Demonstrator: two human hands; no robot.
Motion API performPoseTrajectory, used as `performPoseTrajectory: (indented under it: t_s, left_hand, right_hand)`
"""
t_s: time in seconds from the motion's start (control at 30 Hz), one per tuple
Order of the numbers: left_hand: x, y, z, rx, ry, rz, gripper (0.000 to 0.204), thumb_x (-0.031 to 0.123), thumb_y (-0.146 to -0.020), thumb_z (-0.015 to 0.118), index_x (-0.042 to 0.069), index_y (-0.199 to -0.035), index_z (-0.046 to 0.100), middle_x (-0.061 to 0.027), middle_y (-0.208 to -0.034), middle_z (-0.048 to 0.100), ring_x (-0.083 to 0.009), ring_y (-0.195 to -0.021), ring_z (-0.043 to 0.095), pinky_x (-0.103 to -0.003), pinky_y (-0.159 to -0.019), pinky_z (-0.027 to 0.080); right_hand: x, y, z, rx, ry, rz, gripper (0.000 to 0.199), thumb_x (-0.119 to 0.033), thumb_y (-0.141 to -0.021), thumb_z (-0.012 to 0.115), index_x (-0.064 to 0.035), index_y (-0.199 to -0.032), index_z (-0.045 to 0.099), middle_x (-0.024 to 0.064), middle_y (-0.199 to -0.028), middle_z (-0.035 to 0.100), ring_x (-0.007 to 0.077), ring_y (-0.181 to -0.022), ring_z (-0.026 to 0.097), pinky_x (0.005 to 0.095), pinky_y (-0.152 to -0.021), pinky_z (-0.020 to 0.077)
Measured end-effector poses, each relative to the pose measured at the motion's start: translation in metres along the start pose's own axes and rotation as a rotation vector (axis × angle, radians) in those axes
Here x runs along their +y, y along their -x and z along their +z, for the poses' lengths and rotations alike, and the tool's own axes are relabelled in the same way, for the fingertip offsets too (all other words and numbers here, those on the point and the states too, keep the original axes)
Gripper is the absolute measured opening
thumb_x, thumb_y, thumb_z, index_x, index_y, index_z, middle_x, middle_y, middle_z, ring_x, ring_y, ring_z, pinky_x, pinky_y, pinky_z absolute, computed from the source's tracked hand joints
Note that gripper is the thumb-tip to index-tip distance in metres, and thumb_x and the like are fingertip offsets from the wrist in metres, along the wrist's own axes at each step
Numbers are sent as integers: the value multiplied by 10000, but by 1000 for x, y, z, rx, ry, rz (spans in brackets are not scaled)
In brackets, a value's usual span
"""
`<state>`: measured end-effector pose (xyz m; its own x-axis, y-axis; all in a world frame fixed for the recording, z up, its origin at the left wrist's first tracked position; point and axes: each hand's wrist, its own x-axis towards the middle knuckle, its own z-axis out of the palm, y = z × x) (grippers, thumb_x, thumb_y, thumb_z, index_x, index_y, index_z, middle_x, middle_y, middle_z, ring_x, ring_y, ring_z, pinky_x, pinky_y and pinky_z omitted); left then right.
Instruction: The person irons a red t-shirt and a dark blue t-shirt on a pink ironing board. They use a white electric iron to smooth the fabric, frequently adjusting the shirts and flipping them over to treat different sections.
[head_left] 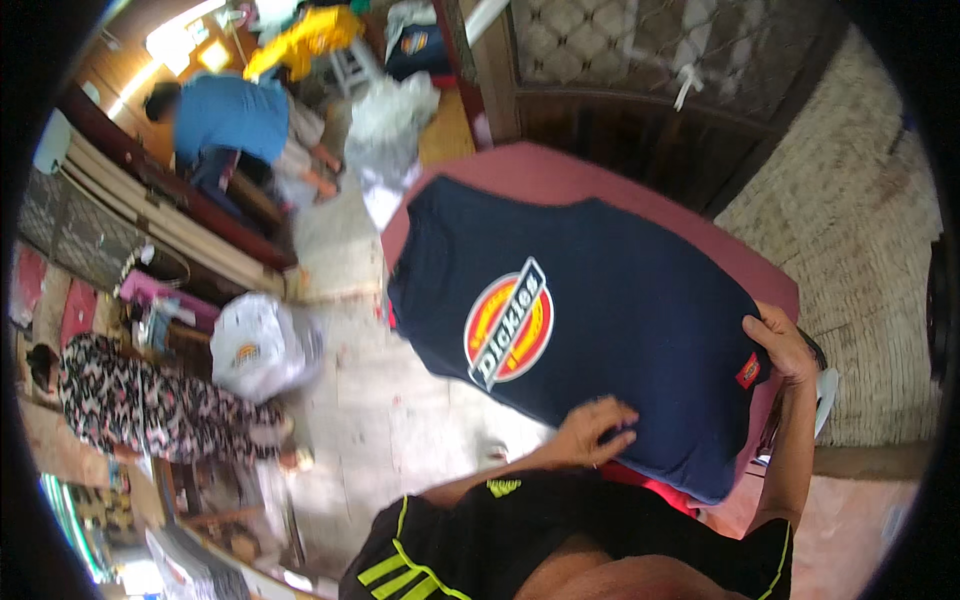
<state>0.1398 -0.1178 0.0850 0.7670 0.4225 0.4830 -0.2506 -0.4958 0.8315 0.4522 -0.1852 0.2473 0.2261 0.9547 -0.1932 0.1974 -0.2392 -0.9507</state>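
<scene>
A navy shirt [610,290] lies spread over a maroon-covered board [520,165]. A round red and yellow printed emblem [510,322] crossed by a slanted band marks its middle, and a small red tag [748,370] sits at its right end. My right hand [782,345] grips the shirt's right edge beside that tag, thumb on top, some fingers hidden. Over the near edge of the cloth is my left hand [597,432], its fingers loosely bent and apart, holding nothing; whether it touches the fabric I cannot tell. Red cloth [655,485] shows under the near edge.
A person in blue [235,115] bends over at the far left; another in a patterned outfit [150,400] stands at the left. A stuffed white bag [262,345] rests on the pale floor. Clear plastic bags [390,120] lie behind the board, near a latticed door [650,60].
</scene>
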Motion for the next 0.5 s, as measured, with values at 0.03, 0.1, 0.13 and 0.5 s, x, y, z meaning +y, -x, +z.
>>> performPoseTrajectory:
  t_s: [0.03, 0.1, 0.13, 0.5]
  left_hand:
    - [8, 19, -1, -70, 235, -294, 250, 200, -896, 714, 24, -1061, 650, -123, -914, 650, -221, -789, 649, -336, -654, 520]
    - [19, 33, -26, -390, 275, -543, 234, 200, -906, 721, 2, -1021, 674, -91, -792, 658, -165, -801, 631, -314, -636, 504]
    - [19, 39, -39, -579, 305, -610, 302, 242, -908, 705, 8, -1075, 612, -93, -866, 623, -172, -848, 614, -321, -665, 501]
    - [-45, 75, -39, 17, 1338, -689, 889, 605, -913, 591, 14, -1503, 287, -108, -1411, 474, -195, -1203, 521, -362, -918, 483]
  right_hand:
    - [-21, 1, 29, 10, -224, -99, 375, -232, -953, 643, 23, -1227, 615, 24, -1137, 664, 115, -1031, 598, 274, -947, 458]
    - [-52, 6, 56, 162, -317, -203, 419, -252, -963, 645, 38, -1260, 588, 52, -1154, 666, 130, -1048, 610, 290, -972, 461]
    - [-75, 11, 68, 231, -351, -243, 454, -259, -964, 645, 44, -1291, 564, 69, -1182, 658, 140, -1064, 610, 297, -975, 463]
    - [-289, 33, 125, 551, -393, -893, 382, -187, -965, 636, 29, -1274, 585, 138, -1247, 634, 186, -1068, 644, 298, -934, 535]
